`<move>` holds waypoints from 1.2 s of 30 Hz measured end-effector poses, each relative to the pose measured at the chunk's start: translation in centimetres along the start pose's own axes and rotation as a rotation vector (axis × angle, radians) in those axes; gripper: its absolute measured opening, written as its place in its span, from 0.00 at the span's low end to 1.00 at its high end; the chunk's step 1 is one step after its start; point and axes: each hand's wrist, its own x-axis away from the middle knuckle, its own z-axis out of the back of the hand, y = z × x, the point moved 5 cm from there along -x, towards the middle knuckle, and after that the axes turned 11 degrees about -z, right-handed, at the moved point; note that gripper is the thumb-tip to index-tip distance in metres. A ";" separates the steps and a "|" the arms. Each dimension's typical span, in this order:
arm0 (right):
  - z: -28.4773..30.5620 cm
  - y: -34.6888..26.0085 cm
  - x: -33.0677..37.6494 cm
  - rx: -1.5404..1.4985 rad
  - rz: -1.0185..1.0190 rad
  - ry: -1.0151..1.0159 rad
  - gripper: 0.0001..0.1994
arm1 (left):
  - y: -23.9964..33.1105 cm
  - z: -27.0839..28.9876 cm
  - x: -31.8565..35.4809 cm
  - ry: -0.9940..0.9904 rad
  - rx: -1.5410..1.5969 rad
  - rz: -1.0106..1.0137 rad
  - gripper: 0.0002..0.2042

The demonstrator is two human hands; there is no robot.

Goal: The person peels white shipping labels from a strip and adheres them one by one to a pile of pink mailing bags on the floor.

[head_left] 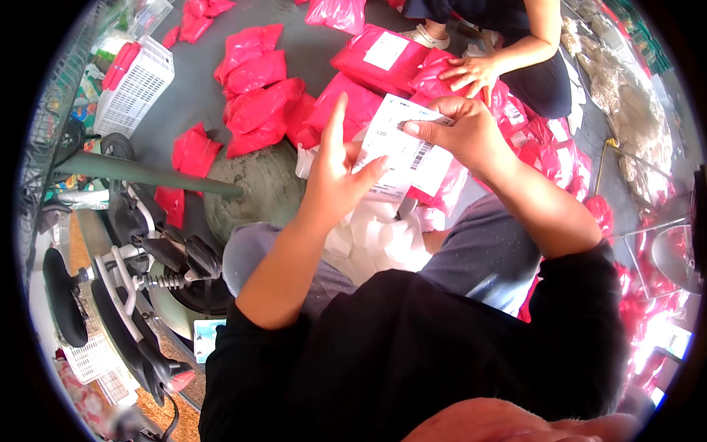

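A white shipping label sheet point(394, 147) with a printed barcode is held up in front of me. My right hand point(468, 132) grips its upper right edge, thumb on the front and fingers behind. At the lower left edge, my left hand point(335, 177) has its thumb over the front and a curled finger going behind, while its index finger points up. Below the sheet, crumpled white paper point(379, 236) lies between my legs. Just beyond are pink plastic-wrapped parcels point(346, 107), one large parcel point(379, 57) bearing a white label.
Across from me, another person's hand point(471, 74) rests on a pink parcel. Pink bags point(254, 110) are piled at left, behind a round stone-like base point(254, 188) with a green pole point(147, 173). A white basket point(136, 88) and a bicycle-like frame point(121, 287) stand left; more parcels point(549, 158) lie right.
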 end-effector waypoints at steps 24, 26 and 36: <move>4.5 7.5 -3.1 0.031 -0.119 -0.070 0.10 | -11.4 -2.3 0.8 -0.019 -0.130 0.374 0.11; 4.9 9.3 -4.0 0.103 -0.196 -0.093 0.07 | -12.6 -2.4 1.2 -0.053 -0.180 0.448 0.12; 6.1 17.8 -6.1 0.166 -0.488 0.009 0.08 | -21.7 -0.9 5.9 0.004 -0.089 0.789 0.21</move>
